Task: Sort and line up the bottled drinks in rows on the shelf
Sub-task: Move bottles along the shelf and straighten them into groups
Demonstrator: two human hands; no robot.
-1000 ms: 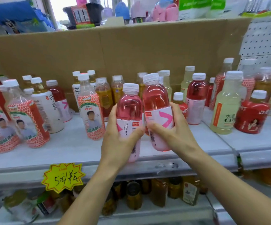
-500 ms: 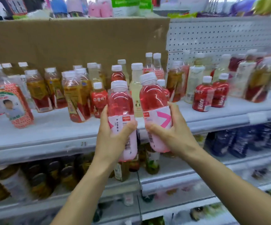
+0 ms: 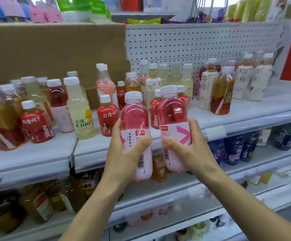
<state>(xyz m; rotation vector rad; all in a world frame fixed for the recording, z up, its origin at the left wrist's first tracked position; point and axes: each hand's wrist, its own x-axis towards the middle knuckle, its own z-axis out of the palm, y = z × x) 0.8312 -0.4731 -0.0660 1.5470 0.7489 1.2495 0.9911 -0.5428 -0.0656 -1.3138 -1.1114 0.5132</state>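
At centre frame the left hand (image 3: 125,150) and right hand (image 3: 190,145) each gripped a pink bottle (image 3: 135,129) — setting either among the crowded red juice bottles (image 3: 107,117) risked toppling them.

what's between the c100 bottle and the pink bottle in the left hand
A small red juice bottle standing on the shelf, seen in the head view.

left bottle (image 3: 135,122) beside right bottle (image 3: 173,115), before shelf (image 3: 36,153) | cardboard (image 3: 54,49) behind left | pegboard (image 3: 193,44) behind right
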